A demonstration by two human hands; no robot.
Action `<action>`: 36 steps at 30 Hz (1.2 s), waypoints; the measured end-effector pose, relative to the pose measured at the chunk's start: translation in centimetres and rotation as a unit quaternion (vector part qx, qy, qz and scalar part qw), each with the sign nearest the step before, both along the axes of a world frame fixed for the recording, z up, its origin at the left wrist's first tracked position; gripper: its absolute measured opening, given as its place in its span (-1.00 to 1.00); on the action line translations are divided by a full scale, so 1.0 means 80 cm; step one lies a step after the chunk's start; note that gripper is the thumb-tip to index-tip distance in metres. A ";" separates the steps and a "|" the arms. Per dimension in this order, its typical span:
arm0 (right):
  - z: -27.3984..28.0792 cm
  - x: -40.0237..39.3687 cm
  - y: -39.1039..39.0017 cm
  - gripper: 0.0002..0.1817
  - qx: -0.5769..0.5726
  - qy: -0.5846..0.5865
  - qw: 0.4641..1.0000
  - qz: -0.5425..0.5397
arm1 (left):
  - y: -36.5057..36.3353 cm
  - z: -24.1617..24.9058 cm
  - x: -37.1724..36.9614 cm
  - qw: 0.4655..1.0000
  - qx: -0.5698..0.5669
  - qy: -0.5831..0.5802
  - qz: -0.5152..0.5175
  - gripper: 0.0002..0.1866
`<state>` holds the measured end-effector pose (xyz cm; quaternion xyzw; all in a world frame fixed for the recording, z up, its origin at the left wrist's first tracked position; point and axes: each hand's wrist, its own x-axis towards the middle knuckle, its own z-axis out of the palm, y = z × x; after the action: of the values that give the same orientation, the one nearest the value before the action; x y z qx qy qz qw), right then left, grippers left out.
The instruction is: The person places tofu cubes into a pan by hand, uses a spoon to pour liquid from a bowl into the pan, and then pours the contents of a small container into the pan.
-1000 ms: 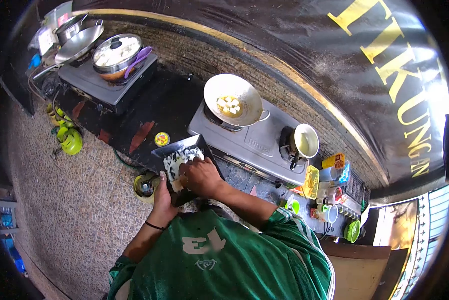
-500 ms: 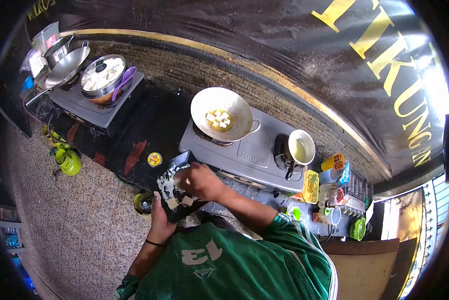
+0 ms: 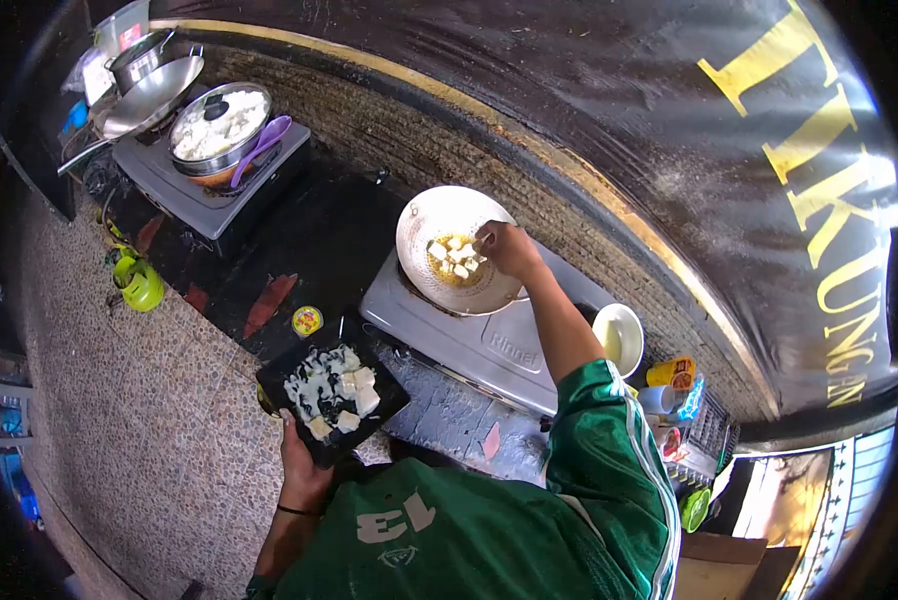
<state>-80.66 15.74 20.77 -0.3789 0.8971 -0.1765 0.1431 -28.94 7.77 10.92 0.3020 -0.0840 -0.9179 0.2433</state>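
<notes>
My left hand (image 3: 304,470) grips the near edge of a black square plate (image 3: 387,385). On the plate lie several pale cubes that look like tofu (image 3: 366,390), along with smears of white batter (image 3: 309,382). My right hand (image 3: 507,250) reaches over the right side of a light-coloured wok (image 3: 416,225), its fingers pinched together and pointing down. Whatever is between those fingertips is hidden. Below them, several white cubes (image 3: 456,255) sit in yellow oil at the bottom of the wok.
The wok stands on a grey two-burner stove (image 3: 449,335); a white saucepan (image 3: 619,335) is at its right. On another stove (image 3: 194,200) at left are a glass-lidded pot (image 3: 219,125) with a purple spoon (image 3: 262,150) and a steel wok (image 3: 154,97). Condiment containers (image 3: 669,373) stand at right.
My right hand has gone from the plate up to the wok. The black plate is now tilted more into view, held by my left hand. The head view has shifted slightly.
</notes>
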 end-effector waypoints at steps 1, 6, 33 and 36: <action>-0.015 -0.017 -0.007 -0.66 0.034 0.024 0.999 0.021 | 0.003 0.012 -0.002 1.000 -0.003 -0.004 0.012 -0.32; -0.033 -0.040 -0.056 -0.66 0.154 0.078 0.981 0.087 | 0.010 0.010 0.001 0.998 0.003 -0.043 0.046 -0.31; 0.023 -0.025 -0.050 -0.75 0.019 0.036 0.987 0.153 | 0.035 0.021 0.026 0.991 0.010 -0.066 0.114 -0.33; -0.013 -0.028 -0.021 -0.74 0.063 0.035 0.988 0.136 | 0.031 0.017 0.027 0.994 0.017 -0.050 0.095 -0.33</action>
<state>-82.89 14.06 19.76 -0.4936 0.8510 -0.0847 0.1578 -26.75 10.26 12.32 0.3584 -0.0516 -0.8757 0.3194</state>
